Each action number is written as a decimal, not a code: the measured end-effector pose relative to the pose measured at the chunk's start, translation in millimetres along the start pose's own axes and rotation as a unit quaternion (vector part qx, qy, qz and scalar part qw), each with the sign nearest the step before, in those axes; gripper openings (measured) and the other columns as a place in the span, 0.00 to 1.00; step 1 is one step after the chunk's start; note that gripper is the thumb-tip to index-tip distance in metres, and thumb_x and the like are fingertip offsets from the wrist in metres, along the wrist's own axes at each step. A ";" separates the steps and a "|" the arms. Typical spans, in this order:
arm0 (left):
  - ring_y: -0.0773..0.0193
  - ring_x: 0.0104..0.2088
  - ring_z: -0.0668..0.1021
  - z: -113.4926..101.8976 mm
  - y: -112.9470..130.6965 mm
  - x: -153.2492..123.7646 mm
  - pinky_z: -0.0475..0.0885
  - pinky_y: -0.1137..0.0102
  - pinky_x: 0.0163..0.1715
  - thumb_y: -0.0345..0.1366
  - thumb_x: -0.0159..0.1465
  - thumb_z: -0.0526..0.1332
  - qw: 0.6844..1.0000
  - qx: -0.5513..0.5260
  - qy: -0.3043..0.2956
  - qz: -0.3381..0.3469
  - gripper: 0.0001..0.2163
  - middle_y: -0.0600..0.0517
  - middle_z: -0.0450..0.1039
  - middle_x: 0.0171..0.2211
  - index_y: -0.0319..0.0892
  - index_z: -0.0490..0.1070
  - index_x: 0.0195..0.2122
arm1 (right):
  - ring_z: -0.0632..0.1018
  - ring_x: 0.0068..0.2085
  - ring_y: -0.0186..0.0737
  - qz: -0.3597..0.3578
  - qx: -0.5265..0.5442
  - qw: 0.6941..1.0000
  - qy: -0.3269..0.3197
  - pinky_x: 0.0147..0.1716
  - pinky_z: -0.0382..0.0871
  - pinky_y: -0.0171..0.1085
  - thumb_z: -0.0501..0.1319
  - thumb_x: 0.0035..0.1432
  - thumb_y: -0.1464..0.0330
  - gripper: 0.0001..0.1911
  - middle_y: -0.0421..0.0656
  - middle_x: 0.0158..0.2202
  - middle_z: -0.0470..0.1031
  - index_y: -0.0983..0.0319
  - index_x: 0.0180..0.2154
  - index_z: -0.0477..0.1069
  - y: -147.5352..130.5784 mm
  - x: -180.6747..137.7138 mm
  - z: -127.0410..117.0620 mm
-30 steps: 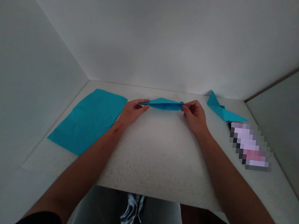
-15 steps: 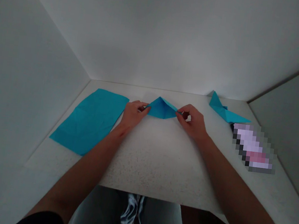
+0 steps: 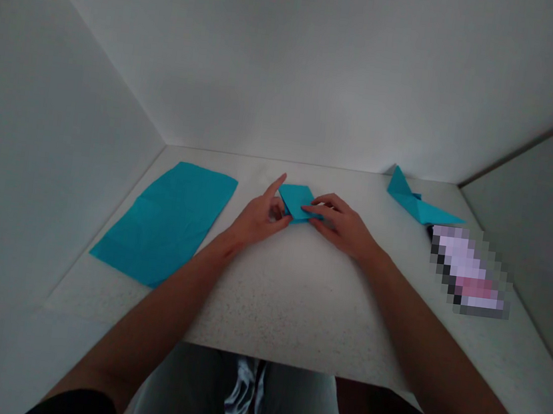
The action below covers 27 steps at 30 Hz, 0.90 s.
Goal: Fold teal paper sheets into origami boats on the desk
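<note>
A small folded blue paper piece (image 3: pixel 297 199) lies on the white speckled table (image 3: pixel 296 290) near its far middle. My left hand (image 3: pixel 258 217) rests at the piece's left edge, index finger raised and the other fingers curled beside the paper. My right hand (image 3: pixel 339 225) lies on the piece's right part with its fingers stretched flat, pressing it down onto the table.
A large flat blue paper sheet (image 3: pixel 167 219) lies at the left. A finished folded blue paper shape (image 3: pixel 416 200) stands at the far right, with a blurred oblong object (image 3: pixel 467 271) just in front of it. White walls close in the table on three sides.
The paper went from a long strip held up between both hands to a small square shape flat on the table. Both hands moved inward; the right now presses on it.
</note>
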<state>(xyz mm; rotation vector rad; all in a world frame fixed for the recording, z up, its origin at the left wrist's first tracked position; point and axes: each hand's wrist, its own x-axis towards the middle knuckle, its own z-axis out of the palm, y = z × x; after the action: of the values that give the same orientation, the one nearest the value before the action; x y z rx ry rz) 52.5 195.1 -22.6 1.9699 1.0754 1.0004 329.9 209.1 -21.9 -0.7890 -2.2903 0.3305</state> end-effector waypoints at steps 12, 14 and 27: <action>0.61 0.36 0.80 -14.5 -4.3 5.5 0.73 0.66 0.39 0.42 0.69 0.68 0.985 0.170 -0.008 -0.007 0.08 0.49 0.81 0.36 0.44 0.84 0.40 | 0.83 0.39 0.46 0.102 0.064 0.992 -0.031 0.44 0.76 0.45 0.61 0.74 0.60 0.16 0.45 0.41 0.85 0.54 0.57 0.79 12.6 -1.5 -0.2; 0.65 0.30 0.77 -13.8 -5.1 5.0 0.71 0.68 0.34 0.43 0.71 0.65 0.989 0.139 -0.029 -0.045 0.10 0.52 0.80 0.31 0.44 0.82 0.39 | 0.81 0.37 0.44 0.134 0.088 0.987 -0.022 0.40 0.75 0.43 0.61 0.74 0.60 0.22 0.45 0.43 0.84 0.54 0.66 0.72 12.7 -2.8 0.9; 0.48 0.55 0.79 -12.6 2.3 3.4 0.68 0.53 0.58 0.50 0.61 0.77 0.959 0.271 -0.005 -0.079 0.21 0.45 0.78 0.54 0.46 0.80 0.50 | 0.79 0.48 0.55 0.123 -0.059 0.990 -0.017 0.51 0.68 0.53 0.70 0.66 0.52 0.16 0.51 0.49 0.81 0.57 0.44 0.78 25.4 -6.4 5.2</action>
<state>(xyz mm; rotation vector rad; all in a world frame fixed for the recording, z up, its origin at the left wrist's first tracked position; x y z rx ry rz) 43.8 199.5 -13.6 2.2556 1.6012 0.6500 341.5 225.0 -40.0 -1.1398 -2.2638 0.3228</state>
